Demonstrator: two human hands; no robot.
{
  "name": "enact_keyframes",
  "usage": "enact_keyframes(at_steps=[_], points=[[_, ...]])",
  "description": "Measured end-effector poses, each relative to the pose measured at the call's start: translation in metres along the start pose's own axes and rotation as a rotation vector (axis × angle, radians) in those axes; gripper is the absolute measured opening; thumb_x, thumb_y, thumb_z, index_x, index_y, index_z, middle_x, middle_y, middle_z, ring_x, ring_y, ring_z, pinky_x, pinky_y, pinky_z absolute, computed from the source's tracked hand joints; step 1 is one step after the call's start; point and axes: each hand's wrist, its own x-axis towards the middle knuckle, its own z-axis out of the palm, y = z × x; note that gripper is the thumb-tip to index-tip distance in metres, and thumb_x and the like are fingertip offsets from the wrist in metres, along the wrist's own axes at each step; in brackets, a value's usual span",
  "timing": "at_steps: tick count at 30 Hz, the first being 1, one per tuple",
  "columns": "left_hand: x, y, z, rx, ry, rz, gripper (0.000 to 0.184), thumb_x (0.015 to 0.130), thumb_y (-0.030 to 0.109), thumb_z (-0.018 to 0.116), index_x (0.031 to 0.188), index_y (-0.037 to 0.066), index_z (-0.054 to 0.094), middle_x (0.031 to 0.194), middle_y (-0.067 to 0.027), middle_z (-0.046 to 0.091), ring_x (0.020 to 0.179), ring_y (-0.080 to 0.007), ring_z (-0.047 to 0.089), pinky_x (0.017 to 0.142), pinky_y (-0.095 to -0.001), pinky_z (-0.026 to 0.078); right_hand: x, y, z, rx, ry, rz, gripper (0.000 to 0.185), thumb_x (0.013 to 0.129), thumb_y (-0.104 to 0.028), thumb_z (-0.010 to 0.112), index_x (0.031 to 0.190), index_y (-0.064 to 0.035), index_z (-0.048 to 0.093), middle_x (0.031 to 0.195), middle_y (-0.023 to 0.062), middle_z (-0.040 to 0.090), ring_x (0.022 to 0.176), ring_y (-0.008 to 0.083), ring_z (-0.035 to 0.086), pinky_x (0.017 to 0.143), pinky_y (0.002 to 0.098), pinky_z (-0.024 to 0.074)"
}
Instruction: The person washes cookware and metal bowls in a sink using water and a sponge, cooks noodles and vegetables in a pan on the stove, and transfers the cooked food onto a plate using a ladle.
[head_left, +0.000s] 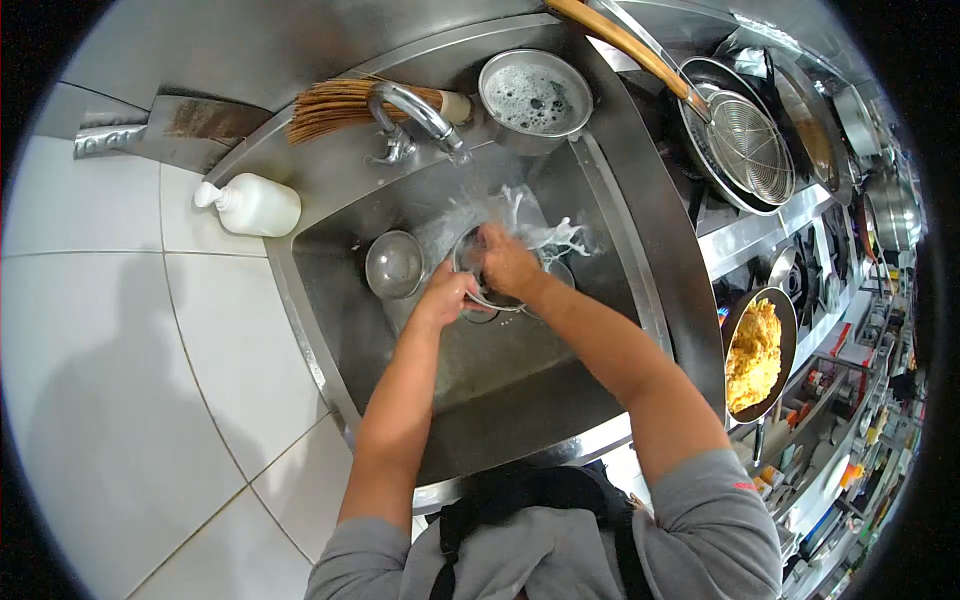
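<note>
My left hand (447, 293) grips the rim of a round metal bowl (503, 303) low in the sink, its fingers wrapped over the near left side. My right hand (508, 262) reaches into the bowl, curled and slightly blurred; whatever it holds is hidden. Water runs from the faucet (425, 115) just beyond the hands and splashes white around the bowl. To the left of my left hand, a small metal bowl (395, 265) rests on the sink floor. Part of another round vessel (562, 275) shows behind my right wrist.
A pot of foamy water (535, 98) and a straw brush (350, 108) sit on the sink's back ledge. At the left edge stands a white pump bottle (258, 205). On the right stove are a wire strainer (750, 148) over a pan and a frying pan of yellow food (755, 355).
</note>
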Motion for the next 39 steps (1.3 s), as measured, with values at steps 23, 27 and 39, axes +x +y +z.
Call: enact_keyframes(at_steps=[23,27,39], points=[[0.119,0.018,0.010,-0.214,-0.281,0.355,0.054,0.090,0.029,0.062,0.131,-0.004,0.049,0.120,-0.0173,0.058,0.098,-0.0280,0.060,0.078,-0.0393,0.053,-0.123,0.029,0.069,0.232,-0.145,-0.099,0.017,0.078,-0.012,0.059,0.085,0.0010,0.068,0.088,0.0186,0.067,0.084,0.0341,0.065,0.074,0.0463,0.0513],[0.103,0.043,0.026,-0.532,-1.035,0.150,0.056,0.095,0.035,0.051,0.134,-0.004,0.044,0.107,-0.0128,0.056,0.087,-0.0239,0.056,0.067,-0.0333,0.049,-0.123,0.023,0.085,0.280,-0.197,-0.018,0.021,0.077,-0.015,0.060,0.089,-0.0004,0.068,0.090,0.0203,0.067,0.085,0.0355,0.065,0.075,0.0469,0.0517],[0.055,-0.116,-0.196,-0.209,0.606,0.165,0.060,0.098,0.049,0.041,0.132,0.000,0.047,0.141,-0.0139,0.045,0.131,-0.0277,0.039,0.106,-0.0420,0.033,-0.092,0.029,0.061,0.888,-0.274,0.538,0.024,0.081,-0.013,0.059,0.102,-0.0060,0.069,0.105,0.0202,0.067,0.099,0.0340,0.064,0.084,0.0461,0.0513]])
